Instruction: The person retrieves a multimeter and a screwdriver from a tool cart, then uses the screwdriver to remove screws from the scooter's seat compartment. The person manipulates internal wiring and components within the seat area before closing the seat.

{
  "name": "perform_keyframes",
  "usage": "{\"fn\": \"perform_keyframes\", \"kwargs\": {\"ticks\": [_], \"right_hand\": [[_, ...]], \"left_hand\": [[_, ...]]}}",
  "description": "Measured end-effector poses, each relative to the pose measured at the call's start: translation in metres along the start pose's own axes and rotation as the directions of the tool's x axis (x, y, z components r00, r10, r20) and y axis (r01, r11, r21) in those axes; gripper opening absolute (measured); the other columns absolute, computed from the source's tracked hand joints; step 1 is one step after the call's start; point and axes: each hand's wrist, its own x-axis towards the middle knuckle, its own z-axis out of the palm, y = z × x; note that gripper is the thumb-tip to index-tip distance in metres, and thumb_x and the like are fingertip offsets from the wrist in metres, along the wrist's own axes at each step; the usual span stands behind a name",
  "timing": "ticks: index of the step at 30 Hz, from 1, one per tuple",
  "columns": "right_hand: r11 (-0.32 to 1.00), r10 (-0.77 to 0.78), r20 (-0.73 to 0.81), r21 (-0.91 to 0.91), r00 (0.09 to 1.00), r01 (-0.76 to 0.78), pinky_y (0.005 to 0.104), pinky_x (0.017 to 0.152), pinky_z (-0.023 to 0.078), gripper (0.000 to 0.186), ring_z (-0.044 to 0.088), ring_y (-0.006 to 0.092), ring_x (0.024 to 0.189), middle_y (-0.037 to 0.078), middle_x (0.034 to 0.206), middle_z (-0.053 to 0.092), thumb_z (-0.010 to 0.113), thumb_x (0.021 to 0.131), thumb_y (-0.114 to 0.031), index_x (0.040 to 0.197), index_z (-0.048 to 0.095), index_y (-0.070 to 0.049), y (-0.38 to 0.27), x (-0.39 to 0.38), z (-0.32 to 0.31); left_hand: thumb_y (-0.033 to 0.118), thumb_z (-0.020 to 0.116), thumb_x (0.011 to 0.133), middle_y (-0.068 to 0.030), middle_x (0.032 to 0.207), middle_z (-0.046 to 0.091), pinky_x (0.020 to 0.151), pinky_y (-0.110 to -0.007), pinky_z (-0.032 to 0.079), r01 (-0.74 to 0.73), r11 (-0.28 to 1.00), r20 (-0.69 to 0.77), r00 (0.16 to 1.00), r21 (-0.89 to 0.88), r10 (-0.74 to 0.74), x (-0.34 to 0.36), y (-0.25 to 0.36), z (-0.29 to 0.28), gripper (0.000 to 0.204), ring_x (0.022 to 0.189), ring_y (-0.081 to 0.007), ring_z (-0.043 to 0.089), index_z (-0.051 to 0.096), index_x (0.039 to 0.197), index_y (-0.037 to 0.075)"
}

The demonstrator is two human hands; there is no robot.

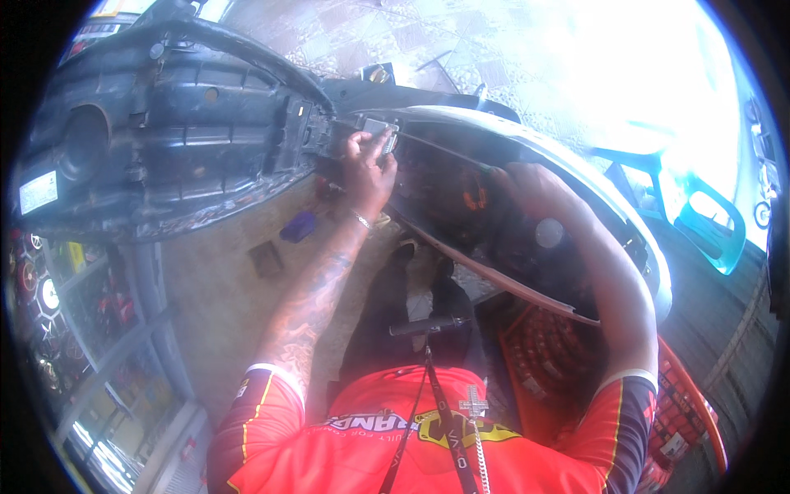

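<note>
A scooter's seat (206,123) is tipped up to the left, its dark underside showing. Beside its hinge, my left hand (372,169) has its fingers closed on a small grey box-shaped part (378,128). My right hand (531,189) is wrapped around the handle end of what looks like a long thin screwdriver (448,152). Its shaft runs left across the open storage well toward the grey part; the tip's exact contact cannot be made out. Inside the well (444,181) it is dark, with an orange patch (473,196).
A red plastic crate (699,403) with red items stands by my right side. A turquoise plastic chair (708,222) is at the right. A glass display case (107,329) is on the left. A blue object (298,227) lies on the floor. Bright glare washes out the upper right.
</note>
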Motion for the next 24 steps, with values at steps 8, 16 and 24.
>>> {"fn": "perform_keyframes", "kwargs": {"ticks": [8, 16, 24], "right_hand": [[0.99, 0.13, -0.171, -0.032, 0.977, -0.137, 0.0518, 0.087, 0.052, 0.061, 0.068, 0.0428, 0.104, 0.028, 0.1, 0.071, 0.046, 0.106, -0.056, 0.105, 0.07, -0.001, 0.007, -0.043, -0.002], [0.61, 0.268, -0.108, 0.788, 0.957, -0.082, 0.0455, 0.1, 0.047, 0.056, 0.059, 0.0373, 0.117, 0.028, 0.123, 0.061, 0.055, 0.104, -0.035, 0.148, 0.043, -0.002, -0.094, -0.083, 0.134], [0.892, -0.319, -0.026, 0.329, 0.947, 0.31, 0.0493, 0.111, 0.045, 0.063, 0.056, 0.0436, 0.129, 0.03, 0.137, 0.057, 0.066, 0.088, -0.025, 0.146, 0.053, -0.005, -0.138, -0.06, 0.187]], "left_hand": [[0.013, 0.079, 0.079, -0.0165, 0.126, 0.051, 0.102, -0.046, 0.046, -0.003, 0.996, 0.062, 0.998, 0.086, -0.003, -0.008, 0.007, -0.011, 0.063, 0.116, -0.0348, 0.054, 0.061, 0.14, 0.012], [0.041, 0.066, 0.102, -0.0013, 0.108, 0.062, 0.081, -0.028, 0.05, 0.438, 0.615, 0.452, 0.88, -0.656, -0.144, -0.051, 0.029, -0.045, 0.048, 0.092, -0.011, 0.058, 0.058, 0.134, 0.006], [0.037, 0.054, 0.109, -0.0026, 0.083, 0.067, 0.064, -0.027, 0.05, 0.628, 0.438, 0.55, 0.777, -0.643, -0.307, -0.143, 0.017, -0.098, 0.032, 0.071, -0.0095, 0.06, 0.062, 0.092, 0.011]]}}
